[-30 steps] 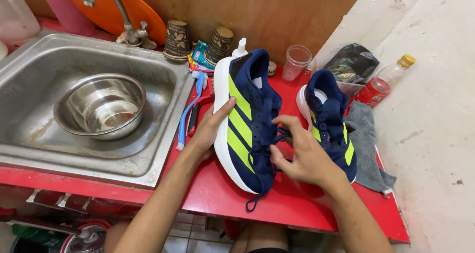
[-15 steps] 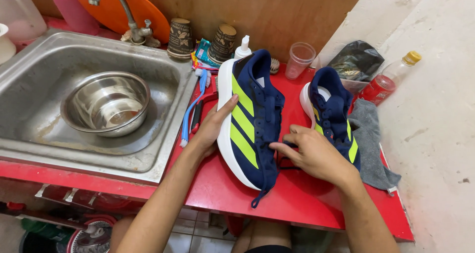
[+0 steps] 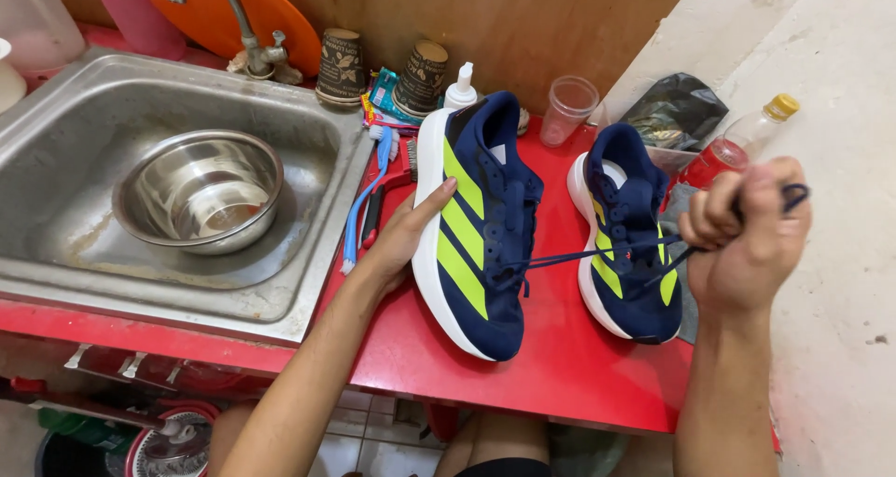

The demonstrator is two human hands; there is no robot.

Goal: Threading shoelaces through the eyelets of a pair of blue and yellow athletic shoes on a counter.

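- Navy and lime-striped, the left running shoe (image 3: pixel 481 225) lies tipped on its side on the red table (image 3: pixel 551 365), just right of the sink.
- The left hand (image 3: pixel 403 239) presses flat against its white sole, fingers spread and gripping nothing.
- The right hand (image 3: pixel 747 234) is a closed fist around the navy shoelace (image 3: pixel 579 253), stretched taut from the eyelets across the second shoe (image 3: pixel 630 230).
- Risk, as I judge it: a hard tug could drag the shoe along the table or knock the second shoe off the near edge, since only a flat palm braces it.
- The steel sink (image 3: pixel 56 244) holds a steel bowl (image 3: pixel 199 190) with a little water; the clear plastic cup (image 3: pixel 569 108) at the far side looks empty.
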